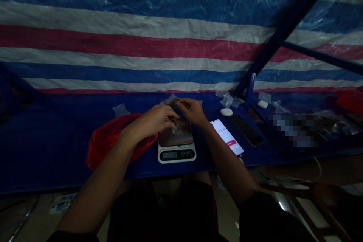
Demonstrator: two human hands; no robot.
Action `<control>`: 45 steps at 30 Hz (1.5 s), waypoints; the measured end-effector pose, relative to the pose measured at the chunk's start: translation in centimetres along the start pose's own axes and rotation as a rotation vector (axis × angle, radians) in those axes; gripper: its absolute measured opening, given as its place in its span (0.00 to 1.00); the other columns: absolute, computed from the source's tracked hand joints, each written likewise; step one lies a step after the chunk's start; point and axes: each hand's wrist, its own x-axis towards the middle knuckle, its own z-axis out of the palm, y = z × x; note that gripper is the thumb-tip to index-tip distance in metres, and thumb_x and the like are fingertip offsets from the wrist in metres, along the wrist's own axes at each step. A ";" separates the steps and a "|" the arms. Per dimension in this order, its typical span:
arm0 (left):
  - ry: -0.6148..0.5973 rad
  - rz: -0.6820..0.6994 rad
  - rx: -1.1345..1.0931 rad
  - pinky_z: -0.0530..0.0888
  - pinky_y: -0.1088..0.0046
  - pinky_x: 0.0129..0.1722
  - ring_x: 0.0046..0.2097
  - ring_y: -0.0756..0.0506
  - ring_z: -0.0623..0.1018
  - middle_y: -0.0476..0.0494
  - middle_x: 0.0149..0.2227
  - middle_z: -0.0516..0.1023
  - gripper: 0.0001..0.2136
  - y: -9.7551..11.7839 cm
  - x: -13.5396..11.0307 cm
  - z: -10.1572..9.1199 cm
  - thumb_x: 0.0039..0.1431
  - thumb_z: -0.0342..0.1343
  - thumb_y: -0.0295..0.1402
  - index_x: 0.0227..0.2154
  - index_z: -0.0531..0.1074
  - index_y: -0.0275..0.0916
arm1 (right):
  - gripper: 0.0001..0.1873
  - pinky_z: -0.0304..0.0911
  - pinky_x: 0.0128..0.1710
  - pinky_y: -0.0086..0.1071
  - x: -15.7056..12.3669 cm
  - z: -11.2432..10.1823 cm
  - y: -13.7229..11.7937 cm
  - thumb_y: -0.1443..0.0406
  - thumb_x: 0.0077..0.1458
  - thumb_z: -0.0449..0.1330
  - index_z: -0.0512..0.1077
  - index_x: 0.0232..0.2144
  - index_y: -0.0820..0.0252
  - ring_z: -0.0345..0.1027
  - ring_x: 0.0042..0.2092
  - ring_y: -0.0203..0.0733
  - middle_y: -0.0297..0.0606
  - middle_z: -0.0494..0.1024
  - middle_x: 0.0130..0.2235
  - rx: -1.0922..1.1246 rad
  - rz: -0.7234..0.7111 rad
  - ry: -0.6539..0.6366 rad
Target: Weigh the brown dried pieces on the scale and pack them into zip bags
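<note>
A small white digital scale [176, 147] with a metal plate stands on the blue table, its display facing me. Over its plate my left hand [154, 119] is closed in a pinch on small dark pieces I cannot name. My right hand [193, 110] is closed on a small clear plastic bag [172, 101], held just behind the scale. The two hands nearly touch. A red plastic bag [106, 138] lies left of the scale, under my left forearm.
A lit phone [228, 137] lies right of the scale, a dark phone [246, 129] beside it. Two small white cases [226, 112] and loose clear bags [230, 100] sit further back. A blue metal frame [279, 30] slants up at right. A striped tarp hangs behind.
</note>
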 end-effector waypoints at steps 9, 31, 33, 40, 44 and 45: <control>0.030 -0.061 -0.149 0.79 0.69 0.45 0.47 0.42 0.88 0.44 0.46 0.90 0.18 -0.1 -0.5 0.1 0.62 0.63 0.25 0.53 0.84 0.43 | 0.09 0.67 0.36 0.33 -0.7 -4.5 -1.3 0.61 0.59 0.66 0.83 0.34 0.60 0.76 0.35 0.42 0.36 0.85 0.34 -0.091 0.120 -0.456; 0.111 -0.022 -0.281 0.81 0.67 0.52 0.48 0.43 0.88 0.46 0.49 0.89 0.15 -0.5 -0.7 1.4 0.63 0.63 0.26 0.51 0.85 0.42 | 0.08 0.66 0.32 0.30 -2.3 -4.5 -3.6 0.66 0.51 0.75 0.88 0.37 0.55 0.80 0.33 0.41 0.35 0.87 0.33 -0.173 0.194 -0.712; 0.114 -0.024 -0.276 0.81 0.67 0.51 0.47 0.43 0.88 0.47 0.48 0.89 0.15 -0.7 -0.7 1.6 0.63 0.63 0.27 0.50 0.85 0.43 | 0.06 0.67 0.34 0.31 -2.3 -4.4 -3.7 0.68 0.54 0.71 0.88 0.35 0.55 0.80 0.34 0.41 0.34 0.88 0.33 -0.164 0.172 -0.709; 0.141 -0.038 -0.277 0.81 0.64 0.54 0.49 0.41 0.87 0.45 0.49 0.89 0.13 -0.8 -0.9 1.8 0.64 0.64 0.28 0.49 0.86 0.43 | 0.08 0.66 0.33 0.31 -2.2 -4.5 -3.6 0.70 0.55 0.67 0.87 0.32 0.55 0.79 0.32 0.40 0.34 0.88 0.32 -0.206 0.154 -0.676; 0.155 -0.033 -0.270 0.80 0.62 0.56 0.50 0.41 0.86 0.45 0.51 0.89 0.13 -0.7 -1.1 2.0 0.64 0.65 0.30 0.50 0.85 0.45 | 0.08 0.67 0.36 0.33 -1.9 -5.2 -3.5 0.70 0.58 0.66 0.86 0.34 0.56 0.79 0.34 0.42 0.35 0.88 0.33 -0.283 0.120 -0.602; 0.158 -0.023 -0.264 0.80 0.62 0.56 0.50 0.42 0.86 0.45 0.51 0.88 0.13 -0.7 -1.1 2.1 0.64 0.65 0.30 0.50 0.85 0.45 | 0.08 0.67 0.37 0.33 -1.9 -5.4 -3.5 0.70 0.59 0.66 0.86 0.34 0.56 0.79 0.35 0.42 0.35 0.88 0.34 -0.281 0.109 -0.577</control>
